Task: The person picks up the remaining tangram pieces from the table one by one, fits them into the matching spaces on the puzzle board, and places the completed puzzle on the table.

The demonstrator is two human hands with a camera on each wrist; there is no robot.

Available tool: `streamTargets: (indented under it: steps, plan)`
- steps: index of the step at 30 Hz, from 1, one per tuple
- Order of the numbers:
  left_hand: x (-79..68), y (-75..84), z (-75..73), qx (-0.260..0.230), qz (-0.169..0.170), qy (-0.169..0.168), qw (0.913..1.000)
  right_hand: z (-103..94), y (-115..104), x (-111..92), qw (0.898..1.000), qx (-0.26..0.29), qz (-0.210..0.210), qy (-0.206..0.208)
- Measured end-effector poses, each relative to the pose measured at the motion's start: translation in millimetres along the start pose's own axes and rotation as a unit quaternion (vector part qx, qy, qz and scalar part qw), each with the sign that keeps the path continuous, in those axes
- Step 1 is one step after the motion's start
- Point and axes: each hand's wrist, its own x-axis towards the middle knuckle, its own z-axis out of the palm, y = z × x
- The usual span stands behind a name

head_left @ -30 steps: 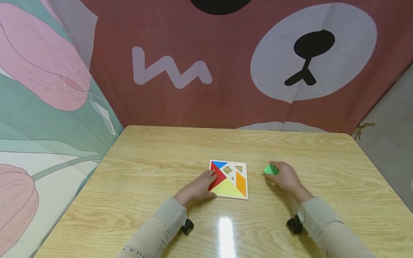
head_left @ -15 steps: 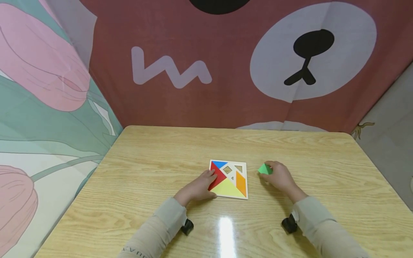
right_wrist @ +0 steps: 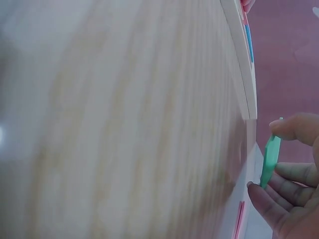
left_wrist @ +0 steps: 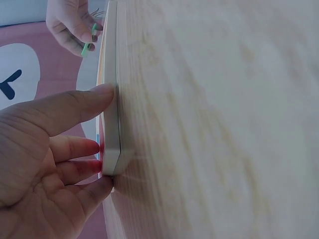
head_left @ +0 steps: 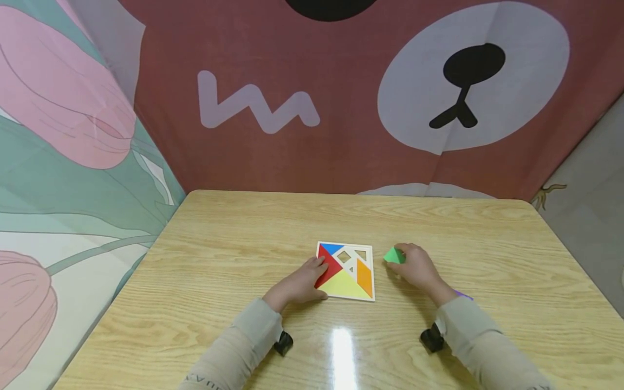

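A square white tangram board [head_left: 352,259] lies flat on the table, holding blue, red [head_left: 330,265], yellow [head_left: 346,284] and orange [head_left: 363,279] pieces. Bare cut-outs show in its upper right part. My left hand [head_left: 303,281] grips its near left corner: in the left wrist view the thumb sits along one side edge, while fingertips press the red piece and little finger meets the corner. Just right of the board, my right hand [head_left: 419,266] pinches a green triangle [head_left: 394,255] between thumb and fingers, tilted above the tabletop. The right wrist view shows this green piece [right_wrist: 270,158] nearly edge-on.
A purple piece [head_left: 464,295] peeks out beside the right sleeve, mostly hidden by it. The wooden table [head_left: 234,233] meets a reddish-brown cloth backdrop [head_left: 273,162] at its far edge. Each wrist carries a small black camera.
My right hand has moved left toward the board with the green triangle, and the purple piece has come into sight behind the wrist. The left hand and board stay put.
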Motion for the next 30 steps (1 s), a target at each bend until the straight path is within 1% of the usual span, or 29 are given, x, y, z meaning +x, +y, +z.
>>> streamTargets:
  steps: [9, 19, 22, 27, 30]
  plan:
    - [0.0, -0.5, -0.5, 0.0, 0.001, 0.003, 1.0, 4.3, -8, 1, 1.0, 0.016, -0.017, 0.0]
    - [-1.5, 0.5, -2.4, -0.003, 0.002, 0.004, 1.0, 10.9, -16, 5, 1.0, 0.011, -0.024, 0.007]
    - [-1.4, 0.3, -2.4, -0.002, 0.001, 0.003, 1.0, 12.9, -17, 5, 1.0, 0.015, -0.02, 0.001]
    - [-1.0, 0.9, -1.9, -0.002, -0.002, 0.0, 1.0, 15.7, -18, 5, 0.999, 0.04, -0.004, -0.015]
    - [-1.2, 1.7, -1.8, -0.004, -0.005, -0.003, 1.0, 16.5, -19, 5, 0.999, 0.04, -0.003, -0.013]
